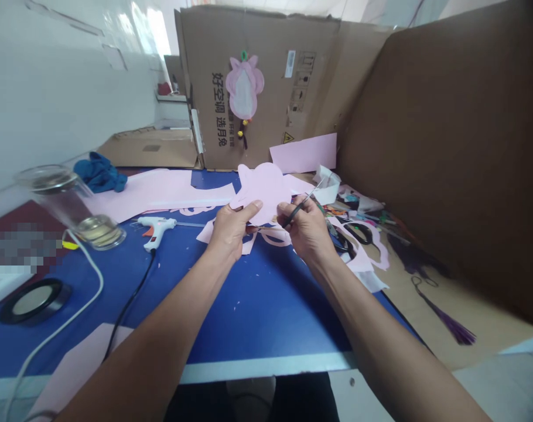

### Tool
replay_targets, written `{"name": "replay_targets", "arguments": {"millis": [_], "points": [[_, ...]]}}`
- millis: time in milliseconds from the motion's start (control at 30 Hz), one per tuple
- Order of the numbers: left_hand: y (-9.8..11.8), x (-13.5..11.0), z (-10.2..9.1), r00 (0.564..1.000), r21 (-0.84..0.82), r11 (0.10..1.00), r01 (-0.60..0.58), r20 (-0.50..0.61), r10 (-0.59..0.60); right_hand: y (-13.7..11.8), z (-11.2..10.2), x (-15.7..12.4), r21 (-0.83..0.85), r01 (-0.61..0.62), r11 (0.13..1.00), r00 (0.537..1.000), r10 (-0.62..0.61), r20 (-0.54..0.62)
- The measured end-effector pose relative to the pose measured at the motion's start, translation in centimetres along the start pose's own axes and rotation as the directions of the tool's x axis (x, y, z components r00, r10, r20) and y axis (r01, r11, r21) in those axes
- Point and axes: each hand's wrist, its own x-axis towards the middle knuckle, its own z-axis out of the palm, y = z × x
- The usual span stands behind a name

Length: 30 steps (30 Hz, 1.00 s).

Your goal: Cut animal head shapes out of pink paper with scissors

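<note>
My left hand (232, 225) pinches a pale pink paper cutout (264, 187) by its lower left edge, thumb on top. The cutout has a rounded, lobed outline with a small ear-like point at the upper left. My right hand (308, 225) is closed around black-handled scissors (295, 212), their thin metal blade pointing up and away to the right. Its fingertips lie at the cutout's lower right edge; whether they grip the paper is unclear. Below the hands, cut pink scraps (275, 237) lie on the blue table (266, 316).
A white glue gun (159, 230), a glass jar (68, 199), black tape (33, 299) and a blue cloth (100, 173) stand or lie left. A pink ornament (243, 91) hangs on the cardboard wall (270, 35). Rightward are paper offcuts (383, 252) and a purple tassel (451, 322).
</note>
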Motion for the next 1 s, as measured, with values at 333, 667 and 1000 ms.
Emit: {"name": "replay_targets", "arguments": {"millis": [333, 667, 1000], "points": [[1.1, 0.2, -1.0, 0.97, 0.161, 0.974, 0.159, 0.157, -0.184, -0.8, -0.8, 0.6, -0.065, 0.042, 0.997, 0.999, -0.041, 0.017], [2.7, 0.9, -2.5, 0.923, 0.232, 0.943, 0.239, 0.248, -0.295, -1.8, -1.4, 1.0, -0.147, 0.033, 0.989, 0.995, -0.018, 0.101], [1.8, 1.0, -2.7, 0.957, 0.168, 0.983, 0.077, 0.264, -0.121, -1.6, -1.5, 0.8, -0.231, 0.026, 0.973, 0.974, 0.027, 0.223]]}}
